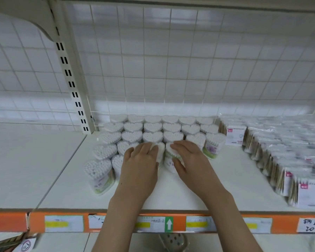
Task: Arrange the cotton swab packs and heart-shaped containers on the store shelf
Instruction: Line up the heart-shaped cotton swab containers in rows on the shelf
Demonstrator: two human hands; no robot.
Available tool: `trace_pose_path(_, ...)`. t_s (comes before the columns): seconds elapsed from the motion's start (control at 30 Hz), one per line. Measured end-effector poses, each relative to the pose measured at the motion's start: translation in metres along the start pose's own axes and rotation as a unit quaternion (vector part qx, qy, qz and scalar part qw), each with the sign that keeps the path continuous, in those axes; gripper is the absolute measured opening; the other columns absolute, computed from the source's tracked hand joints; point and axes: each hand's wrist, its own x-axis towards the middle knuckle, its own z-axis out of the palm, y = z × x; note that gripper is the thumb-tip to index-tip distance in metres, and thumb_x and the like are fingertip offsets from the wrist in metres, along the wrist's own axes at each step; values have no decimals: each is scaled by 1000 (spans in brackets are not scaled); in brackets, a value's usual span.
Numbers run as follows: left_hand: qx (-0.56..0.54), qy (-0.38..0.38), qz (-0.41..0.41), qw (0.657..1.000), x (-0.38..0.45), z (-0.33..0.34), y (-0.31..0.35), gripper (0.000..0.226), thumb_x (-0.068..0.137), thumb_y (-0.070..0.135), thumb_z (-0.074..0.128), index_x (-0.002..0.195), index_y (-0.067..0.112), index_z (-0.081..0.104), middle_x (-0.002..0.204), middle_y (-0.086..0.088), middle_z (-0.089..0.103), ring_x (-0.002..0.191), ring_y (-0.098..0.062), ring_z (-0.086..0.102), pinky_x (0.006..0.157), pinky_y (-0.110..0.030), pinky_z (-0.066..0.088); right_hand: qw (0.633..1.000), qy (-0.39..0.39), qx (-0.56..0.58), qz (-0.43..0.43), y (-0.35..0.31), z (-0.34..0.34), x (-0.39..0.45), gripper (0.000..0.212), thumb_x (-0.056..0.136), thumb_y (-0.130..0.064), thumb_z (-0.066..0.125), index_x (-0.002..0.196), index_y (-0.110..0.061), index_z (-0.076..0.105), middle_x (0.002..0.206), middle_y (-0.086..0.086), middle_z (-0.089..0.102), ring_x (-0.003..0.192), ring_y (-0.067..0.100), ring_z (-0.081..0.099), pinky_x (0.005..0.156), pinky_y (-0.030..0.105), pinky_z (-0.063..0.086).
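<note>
Both hands over a white store shelf (171, 193), reaching in from the front edge. Left hand (140, 160) laid palm-down on a heart-shaped container (159, 151), fingers (149, 148) curled together over its top and clamped on it. Right hand (187, 157) on the neighbouring heart-shaped container (169, 160), fingers spread over the top and thumb down its front, gripping it. These two containers touching each other, at the front of a block of heart-shaped containers (153, 127) packed in rows, upright, white swab tips showing on top. Block set against the wire grid back panel (171, 60), just right of the slotted upright post (71, 84). Front left corner of the block marked by one container (98, 174) standing further forward than the others. Cotton swab packs (280, 151) stacked in rows on the right part of the same shelf, beside the block; one pack (235, 135) upright, facing front, just beside the rightmost containers. Orange price strip (116, 222) with paper labels along the shelf's front edge, a green label with a white arrow (169, 224) between the two forearms.
</note>
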Motion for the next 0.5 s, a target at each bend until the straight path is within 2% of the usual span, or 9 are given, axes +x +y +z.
trace_pose_path(0.1,0,26,5,1000,-8,-14,-10,40,55,14,83,93,9,71,97,-8,70,88,-25,69,73,-39,54,1000,2,16,-9,-16,2,2,32,81,-11,56,111,-6,64,111,8,63,107,23,57,94,22,40)
trace_pose_path(0.17,5,40,1,999,-16,-25,-19,35,62,18,71,96,10,71,99,-7,70,89,-24,69,75,-38,54,999,7,30,-19,-29,5,4,31,83,-12,55,112,-7,63,113,7,62,109,20,54,94,19,36)
trace_pose_path(0.3,8,7,-24,1000,-30,-38,-43,46,62,25,62,102,5,69,102,-13,69,93,-30,68,77,-45,54,996,-14,68,-59,-56,14,8,27,84,-14,57,110,-8,63,110,5,62,105,14,50,91,20,38)
trace_pose_path(0.37,-6,-23,-40,999,-40,-40,-56,49,65,27,60,108,4,66,110,-13,66,102,-33,64,83,-48,54,994,-43,75,-69,-65,18,7,30,87,-22,55,114,-10,63,114,2,61,108,14,52,91,21,42)
trace_pose_path(0.43,-19,-42,-56,997,-49,-45,-66,54,70,30,56,119,7,61,121,-10,61,115,-33,57,92,-50,49,992,-65,78,-79,-71,22,6,37,87,-33,52,118,-13,61,119,-1,59,113,12,49,94,18,39)
trace_pose_path(0.5,-14,-37,-55,998,-56,-48,-73,54,70,26,62,120,8,60,122,-12,61,115,-35,57,91,-53,49,990,-80,79,-86,-76,26,5,42,87,-40,52,121,-16,59,124,-3,56,117,10,45,97,17,35)
